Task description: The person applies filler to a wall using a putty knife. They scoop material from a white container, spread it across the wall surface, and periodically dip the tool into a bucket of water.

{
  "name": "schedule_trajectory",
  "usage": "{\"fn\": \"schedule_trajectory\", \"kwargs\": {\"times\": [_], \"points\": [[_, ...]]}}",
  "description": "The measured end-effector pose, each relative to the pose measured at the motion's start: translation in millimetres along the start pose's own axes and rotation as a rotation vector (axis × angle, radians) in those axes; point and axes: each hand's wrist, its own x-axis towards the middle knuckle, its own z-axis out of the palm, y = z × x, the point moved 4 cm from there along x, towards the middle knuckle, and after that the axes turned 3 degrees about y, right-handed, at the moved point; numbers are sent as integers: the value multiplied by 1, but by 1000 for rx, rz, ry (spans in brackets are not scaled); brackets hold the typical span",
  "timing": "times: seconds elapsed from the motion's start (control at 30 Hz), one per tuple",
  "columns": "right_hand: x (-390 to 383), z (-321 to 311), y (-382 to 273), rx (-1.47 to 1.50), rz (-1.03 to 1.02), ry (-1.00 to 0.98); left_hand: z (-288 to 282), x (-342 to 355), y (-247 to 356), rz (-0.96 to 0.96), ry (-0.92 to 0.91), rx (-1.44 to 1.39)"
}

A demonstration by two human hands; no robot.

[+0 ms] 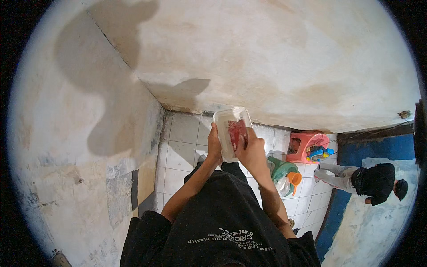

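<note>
My left hand (214,144) grips the left side of a white rectangular plastic tub (223,133), held in front of my body above the floor. Pale paste coats parts of the tub's inside. A flat red putty spreader (235,132) with whitish smears is in my right hand (252,153), its blade within the tub. My right fingers are closed around the spreader's near right end and cover part of it. Whether the blade touches the bottom of the tub, I cannot tell.
Patchy plastered walls (284,58) meet in a corner ahead and left. On the white tiled floor (180,155), to the right, stand a pink plastic stool (307,139), a green container (279,169) and an orange scoop (294,179). Another person (376,180) stands by the blue-and-white wall.
</note>
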Motion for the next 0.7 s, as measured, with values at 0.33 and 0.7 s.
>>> {"fn": "schedule_trajectory", "kwargs": {"times": [0.33,0.7], "points": [[7,-5,0,-84,-53,109,9,-10,3,2,-12,-55],[4,-2,0,-69,-10,57,6,-11,3,-25,-20,-44]]}}
